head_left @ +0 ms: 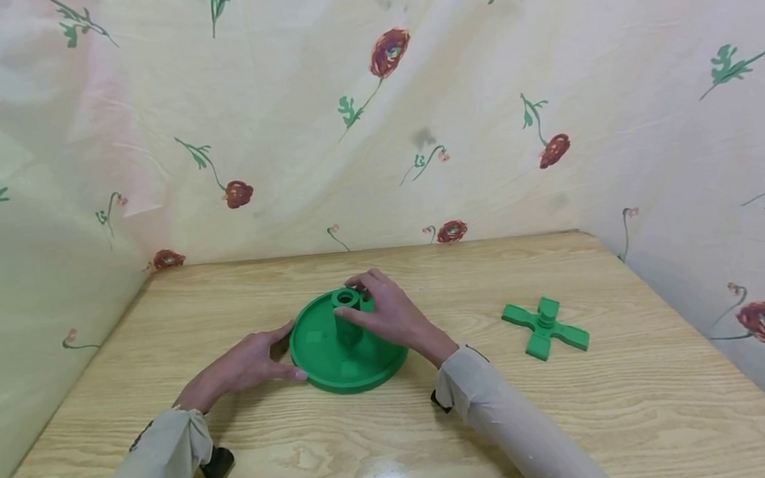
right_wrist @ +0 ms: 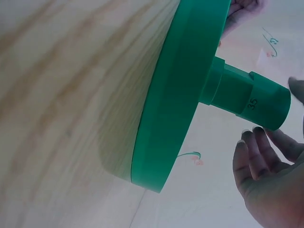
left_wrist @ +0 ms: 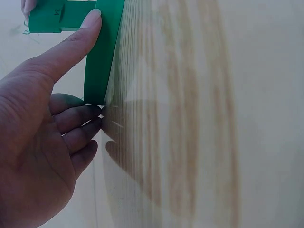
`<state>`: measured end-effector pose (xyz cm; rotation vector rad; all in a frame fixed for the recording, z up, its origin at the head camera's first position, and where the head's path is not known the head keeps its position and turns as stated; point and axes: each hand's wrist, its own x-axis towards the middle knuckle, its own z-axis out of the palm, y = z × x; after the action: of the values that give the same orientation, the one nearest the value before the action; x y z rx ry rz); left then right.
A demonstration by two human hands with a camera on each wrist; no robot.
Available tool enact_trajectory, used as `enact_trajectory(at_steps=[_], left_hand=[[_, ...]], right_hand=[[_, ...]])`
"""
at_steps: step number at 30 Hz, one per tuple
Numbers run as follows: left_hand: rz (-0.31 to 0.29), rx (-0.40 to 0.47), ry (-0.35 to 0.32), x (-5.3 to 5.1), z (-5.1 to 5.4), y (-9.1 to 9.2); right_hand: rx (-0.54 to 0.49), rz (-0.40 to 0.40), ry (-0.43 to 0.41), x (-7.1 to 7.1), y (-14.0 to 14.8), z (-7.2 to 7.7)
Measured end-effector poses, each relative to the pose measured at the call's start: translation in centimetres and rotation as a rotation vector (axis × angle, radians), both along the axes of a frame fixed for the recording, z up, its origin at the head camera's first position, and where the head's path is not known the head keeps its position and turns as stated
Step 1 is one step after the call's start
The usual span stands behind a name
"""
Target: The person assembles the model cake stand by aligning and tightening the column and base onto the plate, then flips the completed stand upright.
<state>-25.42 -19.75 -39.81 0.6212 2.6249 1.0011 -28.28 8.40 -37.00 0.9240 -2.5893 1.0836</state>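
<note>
A round green plastic base (head_left: 317, 351) with a raised rim lies on the wooden table, a hollow green post (head_left: 347, 322) standing upright at its middle. My left hand (head_left: 253, 363) holds the rim at the left, thumb in front and fingers farther back; the thumb (left_wrist: 90, 23) lies against the rim in the left wrist view. My right hand (head_left: 392, 310) is around the post's top, thumb in front and fingers behind. In the right wrist view, the fingertips (right_wrist: 259, 135) meet the post's upper end, which is marked 35. A green four-armed cross piece (head_left: 546, 329) lies apart at the right.
The pale wood-grain table (head_left: 292, 459) ends at a flower-patterned cloth (head_left: 289, 110) hanging behind and along both sides. A dark wrist strap piece (head_left: 218, 464) sits beneath the left cuff. Light glares off the table's front middle.
</note>
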Motion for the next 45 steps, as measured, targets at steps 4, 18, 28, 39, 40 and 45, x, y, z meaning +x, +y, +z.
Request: enact_trajectory(at_steps=[4, 18, 28, 39, 40, 45], left_hand=[[-0.003, 0.005, -0.002, -0.01, -0.08, -0.05], [0.013, -0.021, -0.009, -0.08, -0.29, 0.02], [0.011, -0.032, -0.006, -0.10, -0.25, 0.15], [0.013, -0.026, -0.001, -0.05, -0.21, 0.00], [0.013, -0.025, -0.002, -0.07, -0.21, -0.01], [0.018, -0.015, -0.017, -0.15, -0.23, -0.01]], right_hand=[[-0.013, 0.016, -0.011, 0.09, 0.05, -0.02], [-0.008, 0.009, 0.008, 0.08, -0.02, -0.32], [-0.013, -0.002, 0.026, 0.19, -0.17, -0.59], [-0.008, -0.017, 0.013, 0.20, -0.10, -0.53], [-0.007, -0.010, 0.014, 0.18, -0.10, -0.51], [0.000, -0.013, 0.028, 0.13, -0.25, -0.38]])
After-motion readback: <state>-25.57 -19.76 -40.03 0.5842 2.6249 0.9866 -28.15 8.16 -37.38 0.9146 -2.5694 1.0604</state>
